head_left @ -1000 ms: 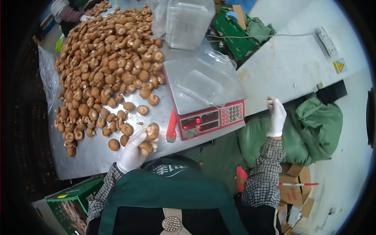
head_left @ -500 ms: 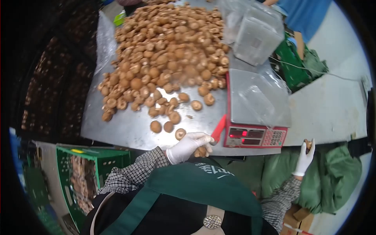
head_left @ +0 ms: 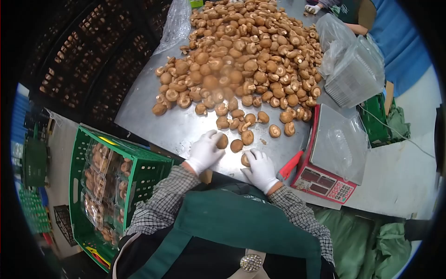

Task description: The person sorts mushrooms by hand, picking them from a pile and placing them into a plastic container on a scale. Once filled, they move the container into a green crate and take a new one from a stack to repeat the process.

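A large heap of brown mushrooms covers the metal table. Near the table's front edge, my gloved left hand has its fingers curled round a mushroom. My gloved right hand holds another mushroom at its fingertips. Between the hands lies a loose mushroom, with several more just beyond. To the right of my right hand is a red-handled tool, beside the red scale.
Clear plastic trays stand behind the scale. A green crate with packed mushrooms is at the left. Dark crates stand beyond it. A co-worker's gloved hand is at the far end. Green sacks lie lower right.
The view has turned, shifting the scale and heap. My right hand has moved from beyond the scale to the table's front edge. My left hand has moved to a loose mushroom; the red-handled tool lies apart from it.
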The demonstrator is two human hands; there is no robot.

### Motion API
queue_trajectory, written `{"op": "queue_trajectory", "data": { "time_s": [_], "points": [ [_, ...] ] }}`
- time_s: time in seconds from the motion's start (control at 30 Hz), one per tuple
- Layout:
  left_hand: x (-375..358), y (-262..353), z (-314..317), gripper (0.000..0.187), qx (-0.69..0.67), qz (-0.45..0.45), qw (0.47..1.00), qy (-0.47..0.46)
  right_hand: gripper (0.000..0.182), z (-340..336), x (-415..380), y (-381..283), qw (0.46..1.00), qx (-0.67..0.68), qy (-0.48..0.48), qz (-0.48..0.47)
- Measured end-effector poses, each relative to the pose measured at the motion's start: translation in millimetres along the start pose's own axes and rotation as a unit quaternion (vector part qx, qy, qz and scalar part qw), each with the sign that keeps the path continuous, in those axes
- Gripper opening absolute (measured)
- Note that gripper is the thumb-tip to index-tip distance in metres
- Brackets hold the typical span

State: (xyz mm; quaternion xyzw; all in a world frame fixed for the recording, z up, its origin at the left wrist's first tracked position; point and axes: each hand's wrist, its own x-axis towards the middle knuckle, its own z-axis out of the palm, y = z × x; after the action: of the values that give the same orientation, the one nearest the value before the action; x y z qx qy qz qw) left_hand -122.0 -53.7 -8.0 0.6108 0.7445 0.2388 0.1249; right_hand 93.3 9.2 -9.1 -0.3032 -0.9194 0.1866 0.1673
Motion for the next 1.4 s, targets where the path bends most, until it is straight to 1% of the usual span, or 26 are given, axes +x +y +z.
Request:
{"op": "queue_trajectory", "data": {
  "time_s": [0.03, 0.1, 0.13, 0.17, 0.2, 0.23, 0.27, 0.33, 0.37, 0.47, 0.53, 0.6, 0.7, 0.77, 0.8, 0.87, 0.9, 0.93, 0.97, 1.03, 1.13, 1.23, 1.27, 1.3, 1.37, 1.4],
  "points": [
    [3.5, 6.2, 1.5, 0.048, 0.05, 0.005, 0.998, -0.033, 0.043, 3.8, 0.9, 2.5, 0.999, 0.035, 0.001, 0.023],
    [9.6, -9.4, 13.6, 0.05, -0.005, -0.017, 1.0, -0.013, 0.044, 6.9, 4.8, 10.0, 0.992, 0.104, 0.006, 0.07],
    [11.8, -18.1, 18.7, 0.051, -0.032, -0.027, 0.999, -0.003, 0.04, 14.3, 1.6, 17.2, 0.967, 0.217, 0.083, 0.104],
    [10.4, -24.7, 16.2, 0.05, -0.112, -0.018, 0.992, 0.046, 0.035, -5.5, 7.5, 11.4, 0.837, 0.47, -0.005, 0.278],
    [12.0, -16.3, -10.1, 0.048, -0.311, -0.133, 0.94, -0.051, 0.034, -21.9, 12.8, 12.9, 0.733, 0.615, -0.01, 0.292],
    [13.0, -4.6, -35.4, 0.047, -0.489, -0.24, 0.825, -0.148, 0.033, -34.1, 13.9, 18.8, 0.604, 0.739, -0.014, 0.298],
    [12.1, -3.3, -36.1, 0.046, -0.607, -0.225, 0.745, -0.162, 0.036, -33.4, 16.6, 26.0, 0.507, 0.824, -0.053, 0.247],
    [8.6, -0.2, -35.1, 0.045, -0.801, -0.181, 0.542, -0.178, 0.036, -35.9, 15.0, 26.3, 0.428, 0.872, -0.046, 0.231],
    [7.9, 1.1, -31.7, 0.046, -0.821, -0.187, 0.508, -0.182, 0.036, -39.1, 16.5, 23.5, 0.386, 0.894, -0.042, 0.222],
    [3.2, 1.7, -16.8, 0.049, -0.872, -0.212, 0.398, -0.19, 0.036, -33.8, 14.9, 27.1, 0.368, 0.906, -0.05, 0.203],
    [4.4, 0.7, -14.1, 0.052, -0.88, -0.203, 0.384, -0.195, 0.036, -31.1, 13.4, 28.1, 0.368, 0.906, -0.048, 0.202],
    [5.5, 0.7, -14.1, 0.051, -0.875, -0.201, 0.402, -0.178, 0.037, -29.5, 12.7, 28.9, 0.376, 0.904, -0.043, 0.198],
    [8.4, -2.1, -13.8, 0.045, -0.843, -0.215, 0.476, -0.126, 0.041, -40.3, 15.6, 22.3, 0.419, 0.891, -0.042, 0.17],
    [11.4, -9.8, -5.7, 0.041, -0.815, -0.232, 0.522, -0.095, 0.044, -44.3, 17.1, 22.8, 0.416, 0.895, -0.042, 0.157],
    [12.4, -9.3, -8.6, 0.032, -0.787, -0.245, 0.559, -0.088, 0.045, -46.0, 18.0, 23.6, 0.414, 0.897, -0.042, 0.15],
    [14.5, 1.6, -12.5, 0.025, -0.632, -0.259, 0.727, -0.068, 0.046, -49.2, 20.4, 24.1, 0.42, 0.897, -0.042, 0.13],
    [15.3, 5.7, -11.9, 0.021, -0.541, -0.261, 0.798, -0.056, 0.047, -49.6, 21.1, 24.1, 0.422, 0.897, -0.042, 0.12],
    [14.0, -1.5, 7.7, 0.013, -0.334, -0.072, 0.938, 0.066, 0.047, -49.0, 21.3, 24.1, 0.425, 0.896, -0.04, 0.12],
    [14.0, 0.3, 10.3, 0.018, -0.24, -0.021, 0.968, 0.071, 0.047, -47.7, 22.1, 24.1, 0.428, 0.895, -0.037, 0.119],
    [13.1, 10.8, 14.0, 0.033, -0.058, -0.007, 0.998, 0.009, 0.046, -45.1, 24.1, 25.3, 0.436, 0.892, -0.035, 0.113],
    [19.4, 28.1, 17.0, 0.046, 0.069, -0.003, 0.995, -0.072, 0.044, -43.7, 26.1, 28.6, 0.447, 0.889, -0.036, 0.095],
    [23.9, 38.3, 24.0, 0.05, 0.114, -0.021, 0.984, -0.138, 0.042, -45.9, 27.8, 29.9, 0.444, 0.891, -0.04, 0.082],
    [23.6, 35.8, 27.8, 0.046, 0.116, -0.01, 0.988, -0.103, 0.04, -47.7, 29.7, 28.3, 0.444, 0.891, -0.037, 0.084],
    [24.1, 33.5, 30.0, 0.045, 0.108, -0.012, 0.988, -0.111, 0.039, -48.7, 31.0, 27.4, 0.443, 0.892, -0.035, 0.086],
    [25.9, 28.7, 28.8, 0.043, 0.094, -0.023, 0.987, -0.126, 0.036, -50.2, 30.5, 30.7, 0.479, 0.858, 0.0, 0.184],
    [22.5, 24.8, 23.2, 0.039, 0.032, -0.033, 0.994, -0.097, 0.034, -49.9, 31.0, 32.1, 0.494, 0.838, 0.015, 0.23]
  ]
}}
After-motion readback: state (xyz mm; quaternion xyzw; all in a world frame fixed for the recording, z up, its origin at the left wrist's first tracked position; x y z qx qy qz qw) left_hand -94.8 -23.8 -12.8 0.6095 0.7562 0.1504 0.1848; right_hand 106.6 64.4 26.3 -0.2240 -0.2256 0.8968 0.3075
